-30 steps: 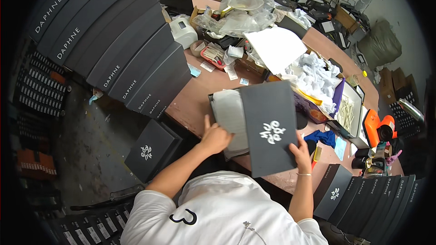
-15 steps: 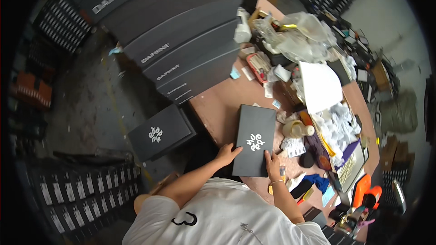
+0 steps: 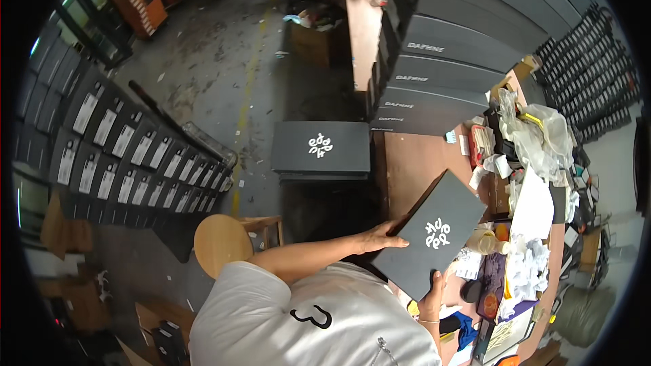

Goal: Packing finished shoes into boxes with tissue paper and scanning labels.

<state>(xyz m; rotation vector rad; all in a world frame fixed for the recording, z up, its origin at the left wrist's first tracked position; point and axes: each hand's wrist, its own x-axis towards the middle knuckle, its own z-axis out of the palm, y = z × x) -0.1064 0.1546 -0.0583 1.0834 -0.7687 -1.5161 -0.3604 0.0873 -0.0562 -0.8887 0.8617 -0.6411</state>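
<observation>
A dark grey lidded box [image 3: 434,234] with a white printed mark is held between my two hands, turned at a slant above the near edge of the brown tabletop [image 3: 413,159]. My left hand [image 3: 385,238] grips its left side, thumb on the lid and fingers hidden beneath. At its lower right corner my right hand [image 3: 432,293] closes on the edge, thumb on top. To the left of the table, another dark box [image 3: 321,147] of the same kind lies on top of a stack.
A tall stack of dark boxes [image 3: 441,78] stands at the table's far side. Crumpled paper [image 3: 529,264], a cream bottle [image 3: 487,242] and plastic bags [image 3: 542,132] crowd the right. A round wooden stool [image 3: 222,244] and racked boxes [image 3: 122,142] are on the left.
The box in my hands has turned clockwise and appears raised off the tabletop. My view has swung left, bringing the stool and more floor into sight.
</observation>
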